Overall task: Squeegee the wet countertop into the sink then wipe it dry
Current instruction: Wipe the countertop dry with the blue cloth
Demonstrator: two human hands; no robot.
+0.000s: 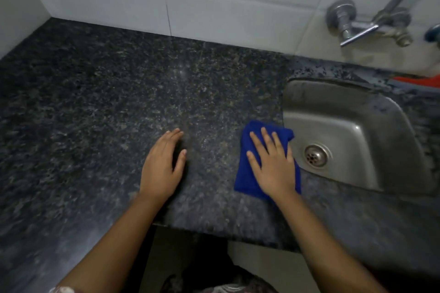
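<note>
A dark speckled granite countertop (119,102) fills most of the view. A folded blue cloth (245,173) lies flat on it beside the left rim of the steel sink (371,131). My right hand (273,166) presses palm-down on the cloth with its fingers spread. My left hand (162,166) rests flat on the bare counter to the left of the cloth, holding nothing. No squeegee is in view.
White wall tiles (214,2) back the counter. A metal wall tap (357,24) with a long spout hangs above the sink. The sink drain (315,156) sits near the cloth. An orange object (419,81) shows behind the sink. The counter's front edge (214,233) runs below my hands.
</note>
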